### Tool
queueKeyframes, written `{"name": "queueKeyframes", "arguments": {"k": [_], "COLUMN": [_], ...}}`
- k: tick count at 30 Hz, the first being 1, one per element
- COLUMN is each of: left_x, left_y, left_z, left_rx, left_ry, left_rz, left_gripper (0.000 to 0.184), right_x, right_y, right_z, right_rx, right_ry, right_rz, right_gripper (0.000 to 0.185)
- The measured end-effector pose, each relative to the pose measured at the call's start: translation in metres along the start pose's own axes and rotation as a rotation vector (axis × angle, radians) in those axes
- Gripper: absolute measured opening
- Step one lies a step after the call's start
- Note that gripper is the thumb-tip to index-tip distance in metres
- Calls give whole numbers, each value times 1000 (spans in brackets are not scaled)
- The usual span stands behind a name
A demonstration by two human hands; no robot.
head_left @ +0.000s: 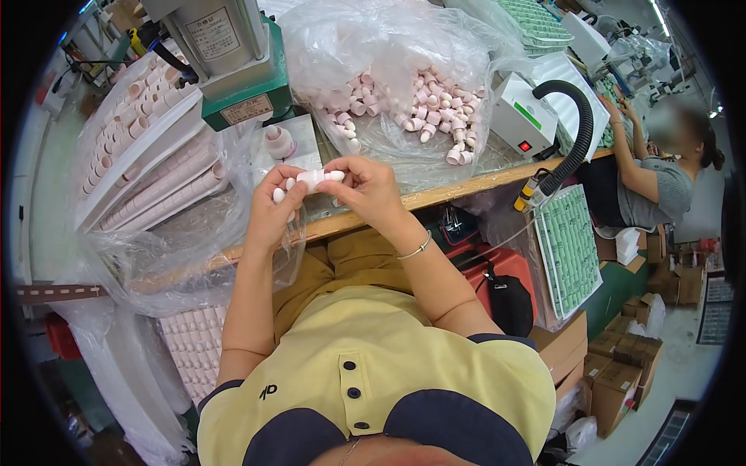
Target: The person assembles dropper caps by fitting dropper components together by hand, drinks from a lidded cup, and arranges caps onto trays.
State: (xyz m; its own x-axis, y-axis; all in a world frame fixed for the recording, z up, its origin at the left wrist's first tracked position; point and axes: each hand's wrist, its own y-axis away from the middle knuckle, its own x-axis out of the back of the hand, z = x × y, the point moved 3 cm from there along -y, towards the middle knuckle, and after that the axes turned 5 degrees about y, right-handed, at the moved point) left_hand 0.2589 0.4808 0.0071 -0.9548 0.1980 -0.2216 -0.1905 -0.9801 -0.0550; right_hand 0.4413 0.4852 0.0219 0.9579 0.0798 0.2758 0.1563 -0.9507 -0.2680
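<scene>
Just past the bench edge, both my hands hold a small pale pink cylindrical part [313, 179] with a rounded white tip pointing right. My left hand [273, 208] is closed around its left end, with further small white rounded pieces [278, 195] between the fingers. My right hand [371, 191] pinches the white-tipped end. Beyond my left hand, a pink part with a pale top [280, 143] stands upright on the metal plate [305, 138] of a green and grey press [242, 105].
A clear plastic bag [373, 46] spills several pink and white parts [447, 105] across the bench. At left, white trays [148, 151] hold rows of pink cylinders [167, 182]. A white device [522, 116] with a black hose [579, 116] stands right. Another person [660, 179] works farther right.
</scene>
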Motion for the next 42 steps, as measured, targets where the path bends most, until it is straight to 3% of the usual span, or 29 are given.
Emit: {"name": "queueKeyframes", "arguments": {"k": [1,3,5,7,11,12,14,16,17,19,22,25,28,30,31,32,34,36,38,40,42], "left_x": [1,1,2,2,-2,-2,-9,-13,-15,-13,-12,-13,-13,-7,6,18,32,37,63,71,71], "left_y": [1,0,-2,-3,-2,0,1,1,2,4,3,2,-5,-10,-25,-41,-65,-67,-61,-43,-24], "left_z": [0,-3,-11,-13,-7,-4,8,13,17,18,17,10,11,32,27,20,13,15,8,16,22], "left_rx": [75,155,260,269,252,255,116,18,-86,-118,-172,-74,-63,-350,-456,-451,-208,-264,-342,-318,-173], "left_ry": [17,36,234,227,189,187,28,-17,-55,-97,-149,-96,-119,-661,-701,-704,-742,-688,-376,-238,60], "left_rz": [-8,-34,4,-53,-108,-75,-105,-69,-76,-58,-53,9,35,390,496,503,407,459,474,432,330], "left_gripper": [22,22,22,22,19,19,25,29,32,31,30,29,38,50,58,58,56,53,55,64,75], "right_x": [0,5,8,13,19,20,18,14,11,7,1,-3,-4,1,1,-5,-15,-32,-44,-57,-64], "right_y": [-1,0,1,2,4,4,6,7,7,8,7,2,-6,-21,-28,-39,-70,-94,-103,-109,-112], "right_z": [-2,-19,-24,-29,-27,-23,-15,-1,-2,0,0,-5,3,1,0,3,5,4,-4,-8,-2], "right_rx": [0,401,486,604,618,537,461,149,152,-220,-217,-224,-246,-221,-208,-210,33,136,221,122,190], "right_ry": [-2,120,206,310,335,293,220,130,112,-148,-248,-257,-300,-237,-175,-178,119,213,304,518,581], "right_rz": [0,74,64,46,45,58,37,41,18,14,28,45,27,53,83,75,114,102,97,-83,-102], "right_gripper": [25,23,23,23,22,21,20,17,17,15,14,16,18,20,22,22,27,27,28,28,30]}}
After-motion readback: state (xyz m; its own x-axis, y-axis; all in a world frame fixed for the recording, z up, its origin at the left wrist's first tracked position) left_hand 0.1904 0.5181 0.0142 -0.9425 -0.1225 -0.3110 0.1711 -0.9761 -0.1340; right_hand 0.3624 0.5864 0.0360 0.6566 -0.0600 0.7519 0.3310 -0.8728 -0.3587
